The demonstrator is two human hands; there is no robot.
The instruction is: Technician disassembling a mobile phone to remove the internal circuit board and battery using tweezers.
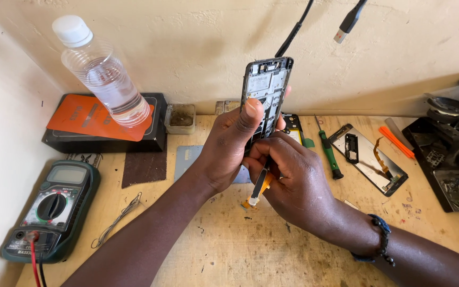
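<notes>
Left hand (229, 151) fingers closed round phone frame (266, 87), held upright above table (229, 250); right hand (293, 180) fingers pinched on slim tool (258, 186) at frame's lower end; green screwdriver (329, 154), loose screen panel (370, 159) right; multimeter (51, 210), water bottle (99, 72) left.

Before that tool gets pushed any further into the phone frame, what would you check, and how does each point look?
1. Left hand has a firm grip on the phone frame: ok.
2. Frame held upright, off the bench: ok.
3. Right hand holds the pry tool: ok.
4. Tool tip seated on the frame: cannot tell, fingers hide it.
5. Water bottle capped: ok.
6. Green screwdriver clear of the hands: ok.
</notes>
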